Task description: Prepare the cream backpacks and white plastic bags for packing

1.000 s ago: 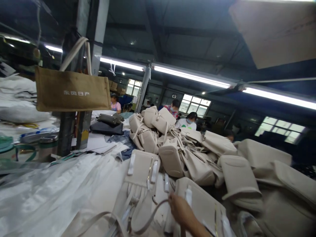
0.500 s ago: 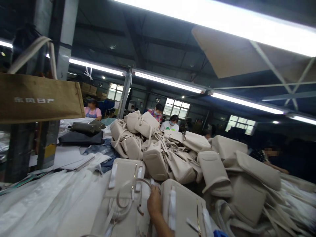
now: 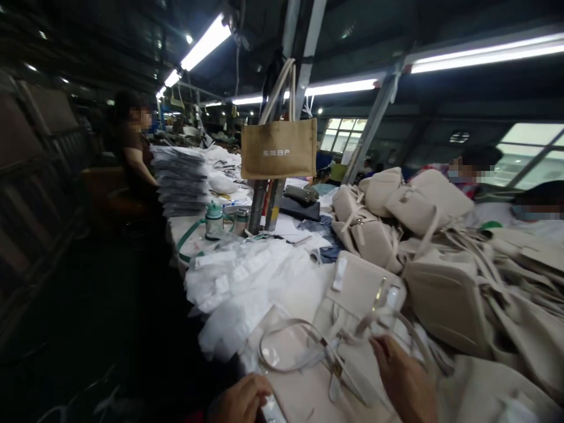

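Note:
A beige backpack lies before me with its looped strap on top. My right hand is closed at the straps, thumb and forefinger pinched on a beige strap. At the lower left edge of the backpack is my left hand, its fingers curled in; what they hold, if anything, is hidden. Just beyond lies another beige bag panel with a gold zip and white wrapping strips.
A heap of beige bags fills the right. White plastic sheets spill over the table's left edge. Behind them stand a green-lidded bottle, a pillar with a hanging tan bag, and stacked wrapped goods. Co-workers are beyond.
My view has swung left, bringing the aisle and a co-worker into sight. The backpack with its looped straps is nearer, and my left hand has come into view. My right hand stays at the straps.

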`<act>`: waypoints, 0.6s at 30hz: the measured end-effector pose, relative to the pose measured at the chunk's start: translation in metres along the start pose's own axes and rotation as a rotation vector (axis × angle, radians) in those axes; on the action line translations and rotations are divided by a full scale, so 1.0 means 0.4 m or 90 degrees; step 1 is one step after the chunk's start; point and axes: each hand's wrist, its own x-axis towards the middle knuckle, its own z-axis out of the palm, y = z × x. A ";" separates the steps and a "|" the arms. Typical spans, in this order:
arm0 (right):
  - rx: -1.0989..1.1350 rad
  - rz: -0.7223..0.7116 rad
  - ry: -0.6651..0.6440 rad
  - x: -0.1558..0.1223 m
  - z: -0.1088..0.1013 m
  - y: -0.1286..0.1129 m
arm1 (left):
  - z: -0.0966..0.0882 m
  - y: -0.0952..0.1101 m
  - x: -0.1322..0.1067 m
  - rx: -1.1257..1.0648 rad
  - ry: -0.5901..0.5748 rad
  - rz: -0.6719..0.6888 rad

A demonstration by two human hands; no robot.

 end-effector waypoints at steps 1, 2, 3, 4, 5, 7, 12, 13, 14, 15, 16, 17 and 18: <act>0.030 -0.021 -0.018 -0.019 0.008 -0.067 | -0.028 -0.002 -0.001 0.000 0.017 -0.016; 0.066 -0.050 -0.026 -0.037 0.018 -0.140 | -0.054 -0.004 -0.001 0.004 0.044 -0.039; 0.102 -0.082 -0.030 -0.052 0.030 -0.214 | -0.078 -0.008 0.001 0.014 0.077 -0.064; 0.136 -0.125 -0.037 -0.065 0.045 -0.286 | -0.100 -0.014 0.003 0.026 0.110 -0.089; 0.166 -0.177 -0.044 -0.076 0.064 -0.351 | -0.121 -0.024 0.006 0.043 0.144 -0.114; 0.174 -0.294 -0.057 -0.096 0.107 -0.450 | -0.160 -0.049 0.010 0.092 0.196 -0.146; 0.099 -0.401 -0.171 -0.136 0.181 -0.486 | -0.236 -0.097 0.022 0.261 0.150 -0.074; 0.069 -0.375 -0.207 -0.136 0.176 -0.469 | -0.244 -0.098 0.027 0.286 0.121 -0.048; 0.031 -0.337 -0.239 -0.132 0.163 -0.452 | -0.248 -0.098 0.034 0.304 0.093 -0.026; -0.007 -0.293 -0.264 -0.122 0.144 -0.436 | -0.248 -0.098 0.042 0.314 0.066 -0.012; -0.039 -0.251 -0.279 -0.108 0.121 -0.423 | -0.246 -0.099 0.051 0.318 0.046 -0.007; -0.063 -0.224 -0.286 -0.091 0.098 -0.417 | -0.240 -0.101 0.061 0.315 0.031 -0.009; -0.072 -0.211 -0.285 -0.071 0.076 -0.416 | -0.234 -0.105 0.071 0.307 0.021 -0.016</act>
